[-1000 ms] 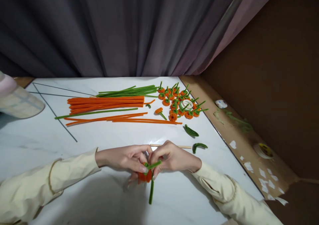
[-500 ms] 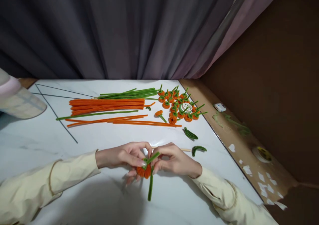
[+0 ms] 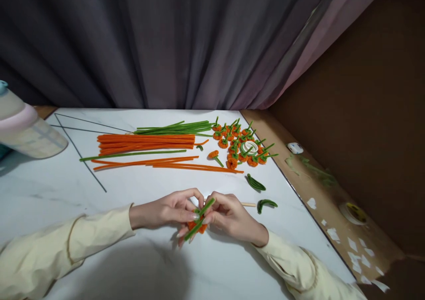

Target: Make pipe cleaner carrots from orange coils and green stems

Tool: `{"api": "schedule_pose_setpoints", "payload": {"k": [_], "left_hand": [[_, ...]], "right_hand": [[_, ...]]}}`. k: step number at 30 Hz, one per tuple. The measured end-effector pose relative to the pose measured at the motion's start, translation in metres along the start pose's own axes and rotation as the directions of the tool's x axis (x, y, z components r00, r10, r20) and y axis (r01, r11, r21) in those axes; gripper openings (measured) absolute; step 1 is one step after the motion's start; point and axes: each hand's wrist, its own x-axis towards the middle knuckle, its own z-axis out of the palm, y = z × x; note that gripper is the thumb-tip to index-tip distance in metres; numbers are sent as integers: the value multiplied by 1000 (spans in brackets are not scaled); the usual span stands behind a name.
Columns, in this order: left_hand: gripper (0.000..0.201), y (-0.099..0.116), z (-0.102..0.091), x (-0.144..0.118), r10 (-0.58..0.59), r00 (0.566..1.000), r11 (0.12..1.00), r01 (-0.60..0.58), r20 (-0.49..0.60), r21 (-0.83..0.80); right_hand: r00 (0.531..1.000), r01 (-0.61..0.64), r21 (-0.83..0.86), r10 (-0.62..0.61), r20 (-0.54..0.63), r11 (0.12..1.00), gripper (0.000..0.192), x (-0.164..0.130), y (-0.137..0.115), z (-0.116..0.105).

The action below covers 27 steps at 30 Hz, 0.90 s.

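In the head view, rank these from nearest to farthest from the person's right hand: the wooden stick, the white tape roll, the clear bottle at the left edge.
Measured from the right hand:
1. Wooden stick: just beyond the hand, its end poking out to the right.
2. White tape roll: farther back on the table, among the small orange pieces.
3. Clear bottle: far left edge, well past the left hand.

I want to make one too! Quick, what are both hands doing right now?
Left hand: closed, pinching the small orange pumpkin.
Right hand: closed, pinching the green stem on that pumpkin.
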Motion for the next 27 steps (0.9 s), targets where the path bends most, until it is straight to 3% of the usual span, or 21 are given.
{"api": "schedule_pose_setpoints", "payload": {"k": [4, 8, 18, 24, 27], "left_hand": [[22, -2, 5, -1, 90, 992, 992, -82, -83, 91], [24, -5, 8, -2, 152, 979, 978, -130, -134, 162], [28, 0, 12, -5, 187, 975, 971, -164, -123, 175], [31, -6, 16, -3, 196, 954, 955, -133, -229, 264], [34, -9, 17, -2, 205, 937, 947, -116, -284, 300]], "right_hand": [[998, 42, -180, -50, -39, 983, 34, -1, 1, -4], [984, 154, -318, -176, -40, 935, 28, -3, 3, -4], [878, 393, -545, -478, -17, 741, 11, -3, 5, -4], [858, 439, -622, -508, 76, 648, 11, -3, 3, -3], [858, 441, -607, -510, 68, 661, 9, -3, 2, -2]]}}
